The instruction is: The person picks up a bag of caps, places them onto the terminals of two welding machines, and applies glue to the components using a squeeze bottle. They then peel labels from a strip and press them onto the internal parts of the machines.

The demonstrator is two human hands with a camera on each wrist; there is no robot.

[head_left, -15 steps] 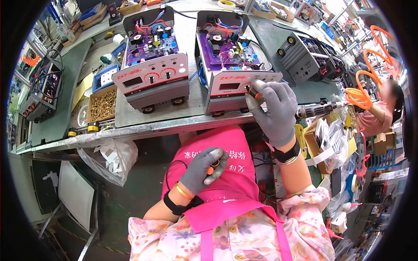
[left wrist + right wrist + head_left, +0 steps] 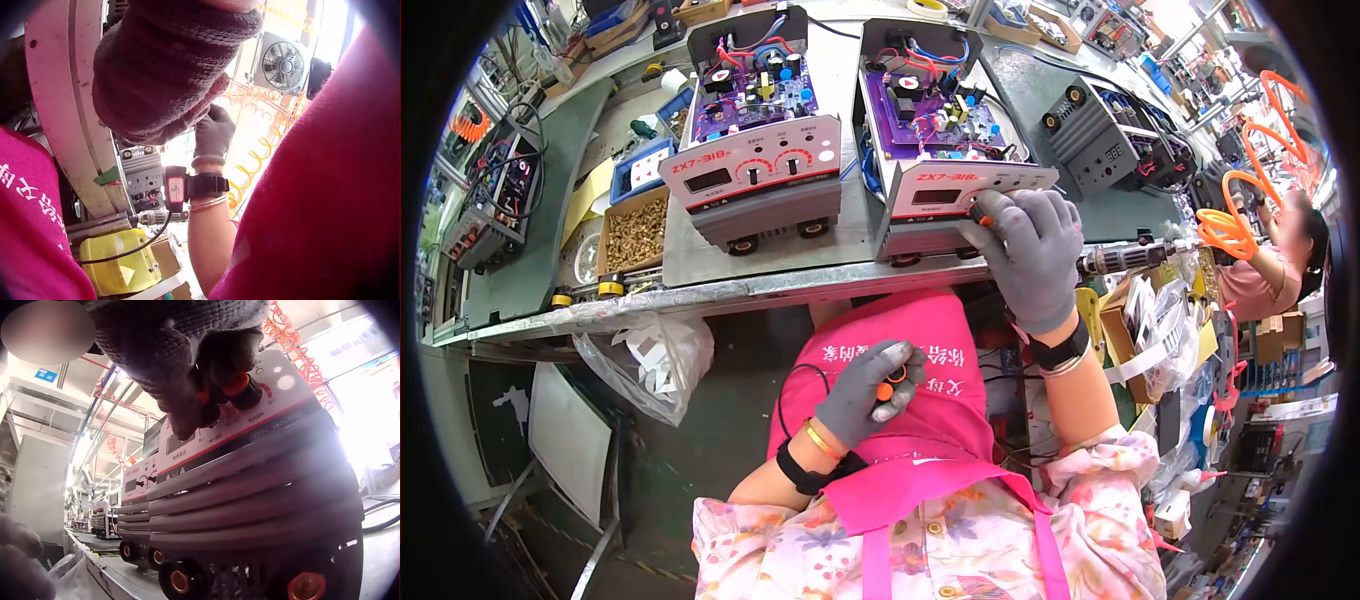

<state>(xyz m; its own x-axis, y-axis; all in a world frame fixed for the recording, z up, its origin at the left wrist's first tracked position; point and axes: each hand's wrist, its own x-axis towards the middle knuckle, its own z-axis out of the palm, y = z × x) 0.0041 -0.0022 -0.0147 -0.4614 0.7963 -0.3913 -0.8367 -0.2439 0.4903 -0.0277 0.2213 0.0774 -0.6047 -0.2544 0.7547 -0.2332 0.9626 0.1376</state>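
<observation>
In the head view the gloved right hand [image 2: 1036, 255] is at the white front panel [image 2: 940, 186] of the right-hand open machine. Its thumb and fingers pinch a small dark knob [image 2: 980, 214] there. The right wrist view shows two black knobs with orange-red caps, one [image 2: 242, 391] at the panel's dials and one [image 2: 209, 411] partly hidden by the fingers. Low over the apron, the gloved left hand [image 2: 862, 396] curls round small black parts with orange caps [image 2: 884, 392]; its palm hides how many. The left wrist view shows this glove [image 2: 165, 72] from close by, its contents hidden.
A second open machine [image 2: 755, 185] with knobs fitted stands to the left. Beside it are a box of brass parts [image 2: 635, 236] and a blue tray [image 2: 640, 172]. A dark machine [image 2: 1100, 140] and a power tool [image 2: 1125, 258] lie to the right. Another person [image 2: 1285, 255] sits beyond.
The right fingers have shifted slightly on the knob, and less of its orange cap shows. The left hand keeps its hold over the apron. The head view has moved a little.
</observation>
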